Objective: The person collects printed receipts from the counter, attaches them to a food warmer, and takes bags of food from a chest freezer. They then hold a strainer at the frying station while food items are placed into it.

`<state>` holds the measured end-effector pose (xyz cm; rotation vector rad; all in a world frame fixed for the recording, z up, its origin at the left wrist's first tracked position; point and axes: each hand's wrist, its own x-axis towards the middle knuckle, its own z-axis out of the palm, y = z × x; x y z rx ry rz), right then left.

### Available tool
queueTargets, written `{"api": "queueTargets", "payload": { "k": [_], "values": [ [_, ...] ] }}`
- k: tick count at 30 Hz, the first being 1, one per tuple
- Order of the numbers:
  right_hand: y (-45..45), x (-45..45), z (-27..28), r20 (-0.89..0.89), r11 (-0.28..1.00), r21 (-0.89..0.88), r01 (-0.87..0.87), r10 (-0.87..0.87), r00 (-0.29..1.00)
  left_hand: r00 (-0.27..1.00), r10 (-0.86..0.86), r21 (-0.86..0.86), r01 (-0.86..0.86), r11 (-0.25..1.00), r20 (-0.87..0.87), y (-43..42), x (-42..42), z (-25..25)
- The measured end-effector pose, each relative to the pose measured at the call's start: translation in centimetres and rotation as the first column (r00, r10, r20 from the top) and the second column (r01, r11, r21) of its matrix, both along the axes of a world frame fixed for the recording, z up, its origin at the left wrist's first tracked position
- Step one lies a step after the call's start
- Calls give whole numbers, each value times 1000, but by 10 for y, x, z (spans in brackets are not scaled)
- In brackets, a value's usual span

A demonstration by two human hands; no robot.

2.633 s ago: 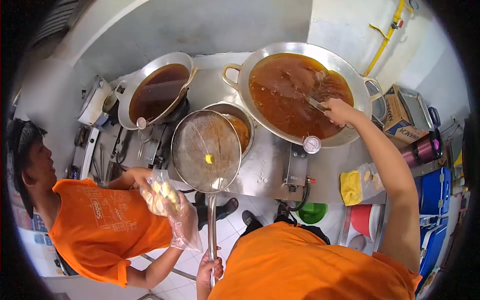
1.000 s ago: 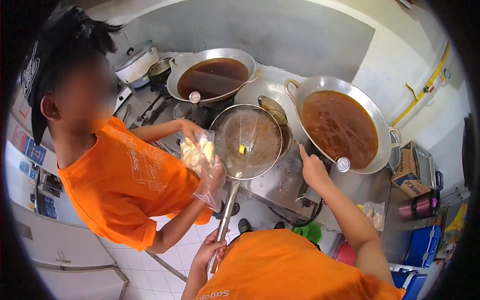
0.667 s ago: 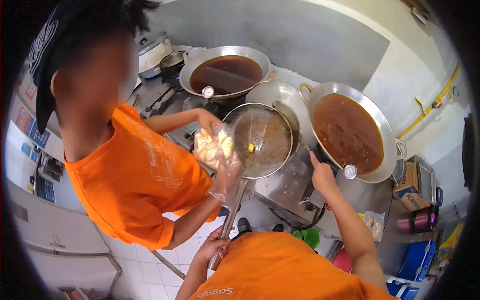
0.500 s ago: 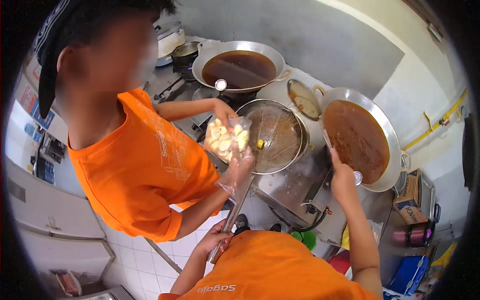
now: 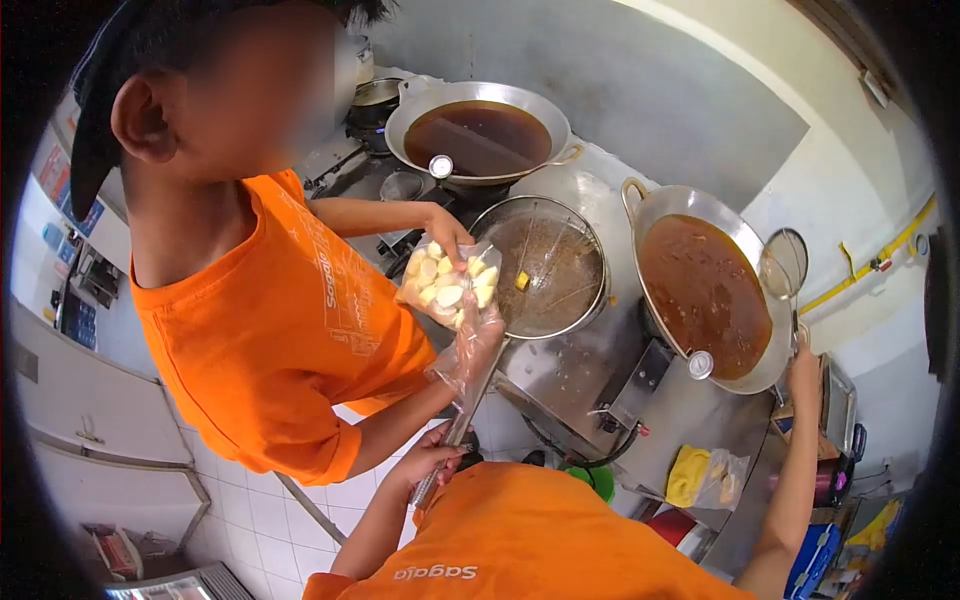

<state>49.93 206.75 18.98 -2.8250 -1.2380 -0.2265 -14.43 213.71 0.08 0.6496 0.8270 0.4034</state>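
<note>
My left hand (image 5: 432, 462) is closed round the long metal handle of a large round wire strainer (image 5: 548, 322). The strainer rests over a pot, with one yellow chunk (image 5: 522, 281) in its mesh. Out to the right, my right hand (image 5: 803, 378) grips the handle of a small mesh skimmer (image 5: 783, 262), held above the right rim of a wok (image 5: 652, 300) of brown oil. Beside the strainer, a co-worker's gloved hand (image 5: 478, 340) and other hand (image 5: 447, 232) hold a clear plastic bag (image 5: 432, 290) of pale yellow chunks.
Another wok (image 5: 555, 118) of dark oil stands at the back, with a dial thermometer (image 5: 441, 167) at its rim. A second thermometer (image 5: 700, 365) sits on the right wok. A co-worker in an orange shirt (image 5: 260, 330) stands close on the left. A yellow cloth (image 5: 687, 476) lies at the right.
My right hand has swung right and carried the skimmer from the right wok's left side across to its right side. My left hand still holds the strainer handle. The co-worker's head has shifted slightly right.
</note>
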Motion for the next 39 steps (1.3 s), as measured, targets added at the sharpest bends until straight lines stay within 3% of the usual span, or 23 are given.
{"api": "queueTargets", "payload": {
  "k": [5,8,11,14,20,24,27,28,32,39],
  "values": [
    [-33,91,-68,123,989,-38,140,-134,983,1000,2,-1,-2,1000,-23,1,-1,-9],
    [-28,44,-43,141,986,-117,123,-106,984,999,7,26,-6,1000,-40,0,3,-8],
    [-32,56,-49,150,964,-232,133,-100,984,999,15,21,-14,1000,-29,-1,4,-7],
    [-38,22,-30,47,970,-229,-77,90,995,999,25,0,-25,1000,-45,2,9,0],
    [-28,-10,6,-192,840,-510,-185,98,976,998,65,-10,-65,998,-26,-5,9,-8],
    [-15,-26,15,-363,746,-520,-417,248,898,998,54,2,-54,999,-16,-8,8,-13],
    [1,-47,19,-428,780,-442,-443,251,868,995,84,-18,-85,996,-56,-13,14,-11],
    [7,-38,10,-515,792,-434,-429,172,840,993,98,-25,-100,995,-67,-13,14,-12],
    [17,-29,-16,-805,916,-188,-353,62,590,993,118,-33,-119,992,-23,-12,10,-12],
    [29,-40,-33,-904,975,-10,-223,86,419,991,131,-73,-134,988,-41,-8,7,-12]
  ]
}}
